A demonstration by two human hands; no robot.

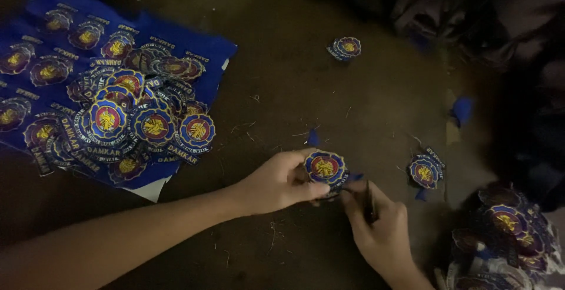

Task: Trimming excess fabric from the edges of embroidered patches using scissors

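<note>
Dim brown floor, left hand [281, 179] pinching round patch [325, 168], right hand [379, 231] curled beside.

Dim, thread-littered brown floor [294, 72]

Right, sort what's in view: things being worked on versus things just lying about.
In hand:
- round patch, held by the left hand
- small dark tool, held by the right hand; its kind is unclear

Lying about:
- heap of patches on blue cloth
- loose patches
- blue scrap
</note>
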